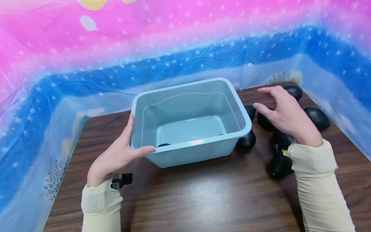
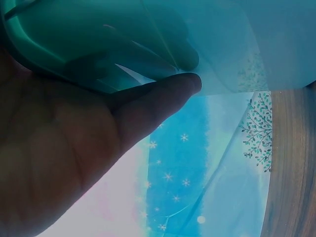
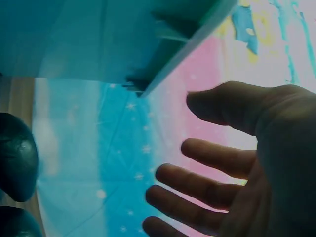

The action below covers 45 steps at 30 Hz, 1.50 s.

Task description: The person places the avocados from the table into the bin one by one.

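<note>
Pale blue bin [image 1: 189,151] mid-table with open top and one dark avocado [image 1: 164,145] on its floor, cluster of avocados [image 1: 317,117] crowding the table right of the bin, bare wood [image 1: 203,199] in front of the bin, draped backdrop [image 1: 185,58] walling behind the bin.

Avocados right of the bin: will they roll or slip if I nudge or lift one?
The avocados look rounded and egg-shaped, so a nudge would probably roll them crookedly. Their dull, dark skin suggests decent grip. The open right hand hovers over them, touching none.

avocado in bin [image 1: 164,145] mostly hidden by rim, avocados under right hand [image 1: 285,116] partly covered
</note>
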### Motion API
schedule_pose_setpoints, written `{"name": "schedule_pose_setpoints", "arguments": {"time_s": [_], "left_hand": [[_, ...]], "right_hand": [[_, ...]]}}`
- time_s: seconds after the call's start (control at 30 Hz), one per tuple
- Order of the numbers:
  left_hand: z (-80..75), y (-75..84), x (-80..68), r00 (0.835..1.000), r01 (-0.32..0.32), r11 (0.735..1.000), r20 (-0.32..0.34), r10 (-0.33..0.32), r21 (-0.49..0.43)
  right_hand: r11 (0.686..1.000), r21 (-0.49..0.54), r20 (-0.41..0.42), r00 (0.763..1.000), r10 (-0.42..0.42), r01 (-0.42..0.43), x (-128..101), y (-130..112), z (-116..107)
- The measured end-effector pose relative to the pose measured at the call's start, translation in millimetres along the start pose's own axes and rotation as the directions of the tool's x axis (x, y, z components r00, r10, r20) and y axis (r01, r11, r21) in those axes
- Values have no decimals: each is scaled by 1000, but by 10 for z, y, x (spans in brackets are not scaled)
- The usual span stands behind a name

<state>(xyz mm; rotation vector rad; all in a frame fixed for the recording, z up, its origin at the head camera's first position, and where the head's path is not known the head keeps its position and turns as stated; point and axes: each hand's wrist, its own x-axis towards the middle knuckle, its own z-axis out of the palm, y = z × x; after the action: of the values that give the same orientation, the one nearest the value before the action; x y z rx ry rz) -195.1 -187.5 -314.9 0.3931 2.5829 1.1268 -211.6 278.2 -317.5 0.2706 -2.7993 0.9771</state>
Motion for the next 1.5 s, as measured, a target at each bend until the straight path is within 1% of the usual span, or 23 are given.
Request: {"name": "schedule_pose_setpoints", "arguments": {"time_s": [0.07, 0.13, 0.23, 0.33, 0.4, 0.57, 0.73, 0.83, 0.87, 0.97, 1.03, 1.2, 1.33, 1.5], "left_hand": [[-2, 1, -1, 1000, 2, 1000, 0, -2, 0], [-3, 3, 2, 1000, 1, 1000, 1, -1, -4], [-5, 5, 5, 1000, 0, 1000, 0, 0, -9], [-8, 4, 4, 1000, 0, 1000, 3, 0, -8], [-10, 3, 0, 1000, 2, 1000, 5, -2, -5], [-6, 5, -5, 1000, 0, 1000, 4, 0, -8], [1, 7, -3, 1000, -7, 1000, 1, 7, -12], [-2, 8, -1, 1000, -9, 1000, 2, 9, -9], [-4, 7, -1, 1000, -7, 1000, 4, 7, -8], [-11, 6, -1, 1000, -1, 1000, 7, 1, -4], [-14, 9, -4, 1000, 5, 1000, 7, -5, -1], [-14, 8, -4, 1000, 5, 1000, 7, -5, 3], [-14, -1, -1, 1000, 11, 1000, 8, -11, 8], [-9, -6, -3, 1000, 3, 1000, 1, -3, 3]], "right_hand": [[999, -13, 74, 997, 38, -37, 35, 42, 26], [998, -31, 145, 988, 61, -57, 65, 79, 57], [996, -69, 226, 971, 75, -61, 96, 123, 116], [993, -99, 282, 956, 84, -58, 118, 149, 194], [994, -97, 315, 945, 86, -59, 132, 160, 252], [997, -58, 393, 917, 64, -45, 171, 193, 381], [999, -12, 432, 901, 47, -47, 180, 222, 459], [998, 55, 449, 894, 1, -29, 172, 232, 502], [996, 85, 454, 891, -26, -14, 170, 235, 520], [992, 130, 460, 885, -68, 9, 159, 234, 567], [992, 130, 464, 883, -65, 4, 152, 232, 592], [994, 104, 476, 879, -24, -29, 138, 236, 629], [992, 124, 472, 881, -33, -29, 139, 245, 665], [986, 161, 472, 881, -31, -52, 141, 239, 697]]}}
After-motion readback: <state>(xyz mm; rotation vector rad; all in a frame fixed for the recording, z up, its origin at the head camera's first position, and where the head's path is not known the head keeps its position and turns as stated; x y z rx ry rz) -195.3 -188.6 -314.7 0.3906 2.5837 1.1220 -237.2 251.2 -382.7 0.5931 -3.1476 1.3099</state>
